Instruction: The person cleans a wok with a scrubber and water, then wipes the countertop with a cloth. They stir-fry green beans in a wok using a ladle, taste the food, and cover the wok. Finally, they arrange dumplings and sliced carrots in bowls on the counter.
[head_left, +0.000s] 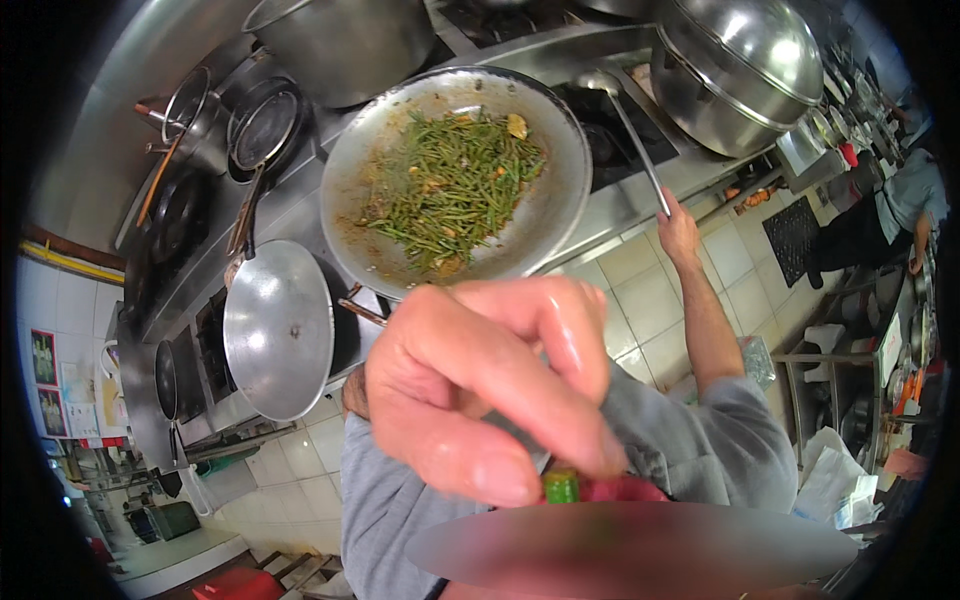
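My left hand (480, 375) is raised very close to the camera, thumb and bent fingers together. Pinched at its fingertips is a short piece of green bean (561, 486), partly cut off by a blurred patch below. Off to the right, my right hand (679, 231) grips the handle end of a long steel ladle (637, 139). The ladle's bowl rests at the stove's back edge, just right of the big wok (559, 217). In the wok lies a heap of cooked green beans (457, 184) with browned bits.
A large stockpot (345, 52) stands behind the wok, a domed steel pot (739, 67) to its right. Leftward are a tilted steel wok (277, 330), a strainer (262, 131) and a dark frying pan (166, 379). Another person (892, 202) works at the far right, near steel shelves (832, 358).
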